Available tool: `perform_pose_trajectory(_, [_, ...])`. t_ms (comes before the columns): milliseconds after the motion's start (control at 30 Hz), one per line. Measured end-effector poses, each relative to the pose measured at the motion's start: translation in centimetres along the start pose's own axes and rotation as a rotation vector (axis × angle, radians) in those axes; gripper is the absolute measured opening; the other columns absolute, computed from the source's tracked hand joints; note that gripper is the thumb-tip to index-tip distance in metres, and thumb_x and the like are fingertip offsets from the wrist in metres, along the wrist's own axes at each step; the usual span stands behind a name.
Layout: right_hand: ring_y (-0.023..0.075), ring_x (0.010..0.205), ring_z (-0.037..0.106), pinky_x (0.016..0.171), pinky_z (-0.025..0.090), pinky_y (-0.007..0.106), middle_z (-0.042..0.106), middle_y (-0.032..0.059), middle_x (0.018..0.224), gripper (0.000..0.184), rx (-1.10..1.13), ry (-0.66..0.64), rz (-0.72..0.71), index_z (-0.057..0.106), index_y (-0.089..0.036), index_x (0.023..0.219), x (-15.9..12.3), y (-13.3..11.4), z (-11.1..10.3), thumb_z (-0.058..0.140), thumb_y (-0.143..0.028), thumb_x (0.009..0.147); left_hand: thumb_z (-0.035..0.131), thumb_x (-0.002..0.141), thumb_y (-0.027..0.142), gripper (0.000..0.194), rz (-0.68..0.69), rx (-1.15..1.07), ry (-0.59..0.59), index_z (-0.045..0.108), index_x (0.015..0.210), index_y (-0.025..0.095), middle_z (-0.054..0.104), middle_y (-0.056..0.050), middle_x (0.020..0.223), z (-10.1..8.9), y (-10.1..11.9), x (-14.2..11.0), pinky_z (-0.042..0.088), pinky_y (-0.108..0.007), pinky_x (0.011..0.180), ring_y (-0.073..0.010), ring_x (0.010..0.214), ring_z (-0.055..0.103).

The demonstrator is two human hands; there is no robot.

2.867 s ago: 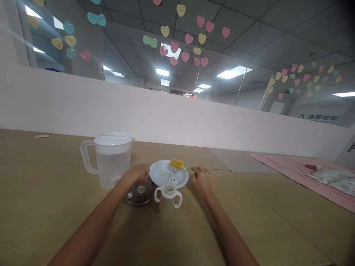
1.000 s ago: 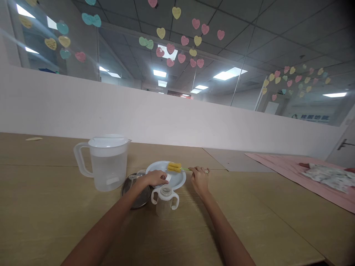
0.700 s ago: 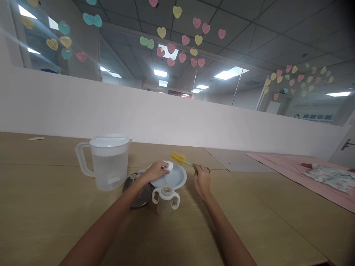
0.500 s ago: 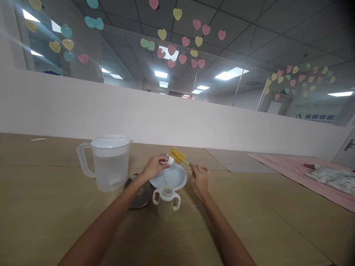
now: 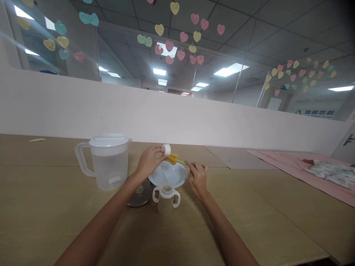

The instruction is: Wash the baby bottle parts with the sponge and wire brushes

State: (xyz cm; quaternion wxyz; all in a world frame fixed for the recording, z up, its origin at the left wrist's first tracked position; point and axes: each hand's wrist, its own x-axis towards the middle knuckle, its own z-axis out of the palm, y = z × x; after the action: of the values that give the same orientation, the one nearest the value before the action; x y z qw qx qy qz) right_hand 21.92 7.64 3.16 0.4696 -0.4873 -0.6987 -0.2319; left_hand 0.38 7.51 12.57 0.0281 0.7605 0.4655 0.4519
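In the head view, two bare hands meet near the centre of the frame. The left hand [image 5: 151, 161] has its fingers closed on one white plastic cap [image 5: 166, 149], short and round, held above one shallow, glossy white dish [image 5: 177, 176]. The right hand [image 5: 198, 178] grips the thin green handle of one yellow sponge brush [image 5: 172, 159]; its soft, ridged head is just below the cap (whether they touch, I cannot tell).

Below centre, one clear bottle [image 5: 165, 206] stands upright and uncapped, with two curved white handles; it covers part of the dish's near rim. Left of it, one dark round plate [image 5: 142, 200] is partly hidden by the left forearm. Left of centre stands one translucent plastic pitcher [image 5: 110, 168], lidded, with one loop handle and clear liquid inside. At the right edge, one pink cloth [image 5: 273, 161] and one patterned cloth [image 5: 331, 173] lie on the wood-toned bench [image 5: 63, 221].
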Motion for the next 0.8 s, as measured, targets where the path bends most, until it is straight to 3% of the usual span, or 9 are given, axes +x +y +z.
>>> perform_pose_trajectory(167, [0.0153, 0.08, 0.05, 0.074, 0.027, 0.028, 0.058, 0.0038, 0.085, 0.043, 0.089, 0.065, 0.09, 0.059, -0.02, 0.107, 0.0, 0.1, -0.2, 0.03, -0.005, 0.078, 0.056, 0.074, 0.04, 0.028, -0.054, 0.143, -0.066, 0.068, 0.09, 0.02, 0.063, -0.002, 0.109, -1.5, -0.7, 0.3, 0.039, -0.03, 0.088, -0.0224, 0.101, 0.055])
perform_pose_trajectory(367, [0.0157, 0.083, 0.05, 0.076, 0.029, 0.028, 0.057, 0.006, 0.088, 0.043, 0.063, 0.037, -0.011, 0.058, -0.018, 0.11, -0.1, 0.0, 0.0, 0.031, -0.005, 0.079, 0.053, 0.075, 0.042, 0.033, 0.043, -0.022, -0.299, 0.066, 0.097, 0.022, 0.063, 0.001, 0.108, -3.6, 0.9, -0.1, 0.04, -0.026, 0.086, -0.0198, 0.099, 0.056])
perform_pose_trajectory(467, [0.0157, 0.08, 0.049, 0.074, 0.028, 0.029, 0.056, 0.006, 0.086, 0.043, 0.009, 0.037, -0.035, 0.059, -0.018, 0.11, -0.2, 0.2, 0.1, 0.033, -0.005, 0.079, 0.052, 0.074, 0.043, 0.032, 0.021, 0.133, -0.315, 0.065, 0.093, 0.021, 0.065, 0.0, 0.103, -5.0, 1.1, -0.3, 0.041, -0.026, 0.08, -0.0203, 0.094, 0.056])
perform_pose_trajectory(567, [0.0155, 0.078, 0.048, 0.073, 0.027, 0.029, 0.056, 0.0057, 0.084, 0.043, -0.05, 0.038, -0.072, 0.06, -0.018, 0.109, -0.2, 0.5, 0.3, 0.034, -0.004, 0.078, 0.056, 0.069, 0.04, 0.032, -0.041, 0.361, -0.356, 0.062, 0.094, 0.021, 0.065, -0.003, 0.097, -6.0, 0.0, -0.5, 0.042, -0.027, 0.072, -0.0211, 0.089, 0.058])
perform_pose_trajectory(700, [0.0155, 0.075, 0.047, 0.07, 0.026, 0.029, 0.057, 0.0056, 0.082, 0.042, -0.095, 0.042, -0.095, 0.061, -0.017, 0.106, -0.2, 0.7, 0.4, 0.035, -0.003, 0.076, 0.064, 0.058, 0.028, 0.045, -0.173, 0.527, -0.529, 0.057, 0.103, 0.023, 0.066, -0.003, 0.097, -6.2, -2.2, -0.5, 0.042, -0.024, 0.064, -0.0207, 0.086, 0.059])
perform_pose_trajectory(800, [0.0155, 0.074, 0.046, 0.069, 0.025, 0.029, 0.058, 0.0053, 0.081, 0.041, -0.118, 0.033, -0.088, 0.061, -0.017, 0.106, -0.2, 0.7, 0.4, 0.036, -0.003, 0.076, 0.068, 0.051, 0.021, 0.048, -0.26, 0.62, -0.698, 0.062, 0.099, 0.023, 0.066, -0.005, 0.099, -5.3, -3.2, -0.5, 0.043, -0.024, 0.063, -0.0225, 0.087, 0.06])
